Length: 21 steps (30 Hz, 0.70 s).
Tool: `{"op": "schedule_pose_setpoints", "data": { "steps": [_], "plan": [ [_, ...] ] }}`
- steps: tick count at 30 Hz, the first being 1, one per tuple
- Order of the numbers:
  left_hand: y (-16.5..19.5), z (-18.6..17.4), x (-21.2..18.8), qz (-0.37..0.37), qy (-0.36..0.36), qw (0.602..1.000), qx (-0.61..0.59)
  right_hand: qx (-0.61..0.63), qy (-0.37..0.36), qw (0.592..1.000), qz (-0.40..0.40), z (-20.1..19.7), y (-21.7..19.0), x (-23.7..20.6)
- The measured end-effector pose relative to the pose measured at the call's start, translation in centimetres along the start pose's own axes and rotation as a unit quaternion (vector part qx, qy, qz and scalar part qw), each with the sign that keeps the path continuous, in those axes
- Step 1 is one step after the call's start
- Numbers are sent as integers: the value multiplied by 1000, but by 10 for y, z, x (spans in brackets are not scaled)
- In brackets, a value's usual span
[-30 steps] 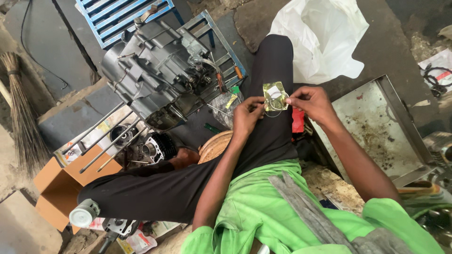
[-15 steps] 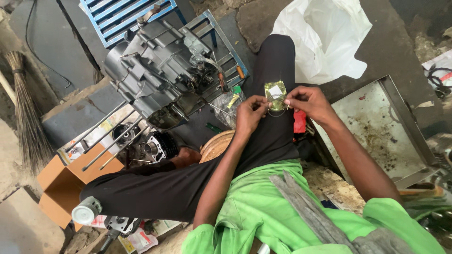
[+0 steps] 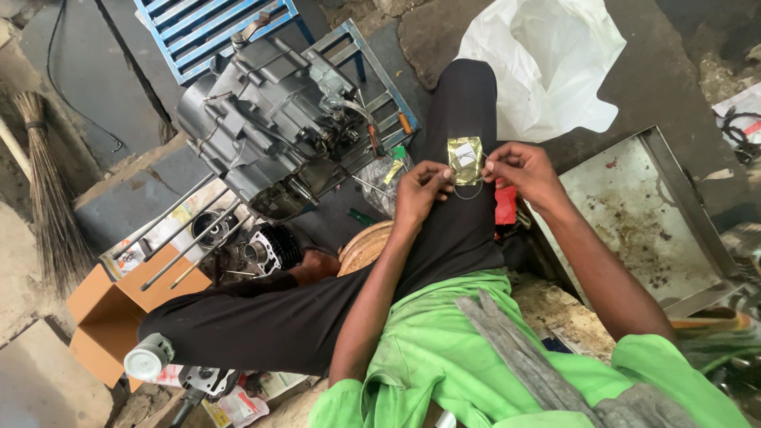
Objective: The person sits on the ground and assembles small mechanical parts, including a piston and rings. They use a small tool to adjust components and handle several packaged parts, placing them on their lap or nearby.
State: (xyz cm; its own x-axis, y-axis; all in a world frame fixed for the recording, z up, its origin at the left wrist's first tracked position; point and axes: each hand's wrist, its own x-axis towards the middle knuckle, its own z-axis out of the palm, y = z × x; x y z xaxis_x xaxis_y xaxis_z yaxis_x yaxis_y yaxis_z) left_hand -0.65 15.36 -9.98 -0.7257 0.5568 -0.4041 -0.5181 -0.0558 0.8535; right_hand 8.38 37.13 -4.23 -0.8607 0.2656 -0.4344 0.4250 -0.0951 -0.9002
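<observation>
Small gold packet [image 3: 464,150] pinched between both hands over the black-trousered knee.

Left hand [image 3: 418,190] and right hand [image 3: 525,169] closed fingertip-tight on packet edges, thin wire ring [image 3: 468,187] hanging below. Open cardboard box [image 3: 111,313] at left, contents unclear; grimy metal tray [image 3: 634,222] at right; engine block [image 3: 273,127] nearby.

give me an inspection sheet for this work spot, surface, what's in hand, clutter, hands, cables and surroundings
Surface: bare ground, with a stained metal tray on the right.
Job's things: small gold packet with a thin wire ring below it.
Clutter: engine block, cardboard box, white plastic bag.
Hands: left hand and right hand pinch the packet at its sides.
Cables: black cable at top left.
Surroundings: broom, blue metal rack.
</observation>
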Motion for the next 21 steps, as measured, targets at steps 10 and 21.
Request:
{"op": "schedule_pose_setpoints", "data": {
  "steps": [10, 21],
  "plan": [
    [11, 5, -7, 43, 21, 997, 61, -3, -2, 1000, 23, -2, 4, 3],
    [60, 14, -34, 189, 89, 939, 272, -47, -1, 997, 64, 3, -3, 0]
  ]
}}
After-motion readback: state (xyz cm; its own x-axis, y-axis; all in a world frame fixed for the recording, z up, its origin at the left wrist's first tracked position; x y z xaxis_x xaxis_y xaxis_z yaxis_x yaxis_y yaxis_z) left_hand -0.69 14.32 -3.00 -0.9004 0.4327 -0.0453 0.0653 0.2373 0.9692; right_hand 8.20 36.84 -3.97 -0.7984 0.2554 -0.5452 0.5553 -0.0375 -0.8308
